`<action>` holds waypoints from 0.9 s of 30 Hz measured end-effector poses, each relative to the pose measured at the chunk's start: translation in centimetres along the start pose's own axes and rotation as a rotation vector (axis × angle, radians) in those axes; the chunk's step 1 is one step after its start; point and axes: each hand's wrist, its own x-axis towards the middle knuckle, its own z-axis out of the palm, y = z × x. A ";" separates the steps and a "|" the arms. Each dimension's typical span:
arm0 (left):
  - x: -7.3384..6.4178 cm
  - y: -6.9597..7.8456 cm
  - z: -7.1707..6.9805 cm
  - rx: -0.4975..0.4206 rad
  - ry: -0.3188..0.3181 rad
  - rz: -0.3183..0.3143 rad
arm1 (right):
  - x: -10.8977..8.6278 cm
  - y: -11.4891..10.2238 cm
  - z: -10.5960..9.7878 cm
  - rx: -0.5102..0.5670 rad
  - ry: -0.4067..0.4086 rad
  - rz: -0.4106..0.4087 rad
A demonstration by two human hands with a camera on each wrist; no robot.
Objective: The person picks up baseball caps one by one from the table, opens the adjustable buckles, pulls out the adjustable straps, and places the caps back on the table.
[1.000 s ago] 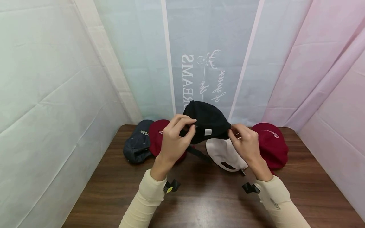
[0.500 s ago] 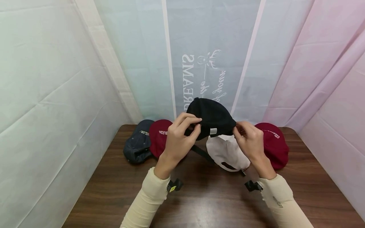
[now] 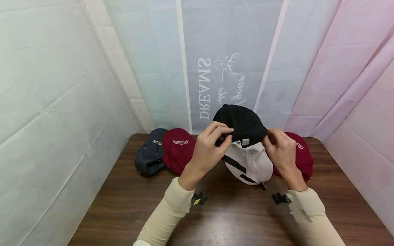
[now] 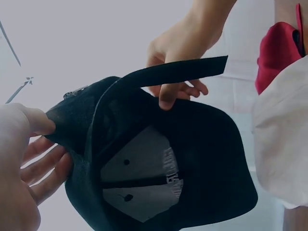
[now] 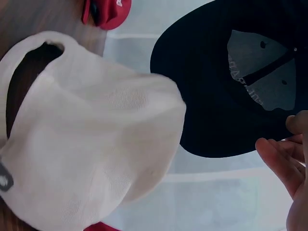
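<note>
Black cap aloft, pinched from both sides

Nearest the wearer: two black wrist units, one (image 3: 199,199) behind the left fingers, one (image 3: 280,198) behind the right.

Then two hands. Left hand (image 3: 212,147): thumb and forefinger pinch the cap's edge near the strap; other fingers loosely spread below. Right hand (image 3: 281,148): thumb and fingers pinch the edge opposite.

Between the two sets of fingertips, off the table: the black baseball cap (image 3: 241,123), crown up. One brim (image 4: 216,159), plain in the wrist views. One loose strap (image 4: 192,71), free end dangling below the fingers; metal clasp (image 4: 74,91) close by the left thumb. One small white tag (image 3: 245,142) at the lower edge, nearer the right fingertips.

Step in hand, my reading: holding the cap up and squaring its shape. Next move calls for an even pinch both sides, crown level, the strap minded.

Below the fingers, on the wooden table (image 3: 129,205): one white baseball cap (image 3: 250,164). Contact with the strap: cannot tell.

Right, partly behind the right hand: a wine-red cap (image 3: 303,159). Left of the left fingers: a second wine-red cap (image 3: 178,147), "COLORADO" stitched. Farther left, just beside it: one navy cap (image 3: 149,155).

Tally: five caps; one black, one white, two wine-red, one navy.

Beyond all fingers: one lettered backdrop (image 3: 227,30).
</note>
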 end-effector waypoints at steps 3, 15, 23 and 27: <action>0.1 0.1 0.7 0.001 -0.012 0.006 | -0.2 0.6 -0.3 -0.009 0.007 0.018; 0.6 0.1 3.1 0.015 -0.060 0.030 | -0.3 2.2 -1.6 -0.075 0.031 0.051; 0.7 0.1 4.8 0.054 -0.102 0.056 | -0.7 3.7 -2.1 -0.087 0.037 0.058; 0.6 0.2 5.7 0.057 -0.131 0.066 | -1.1 4.7 -2.1 -0.104 0.055 0.070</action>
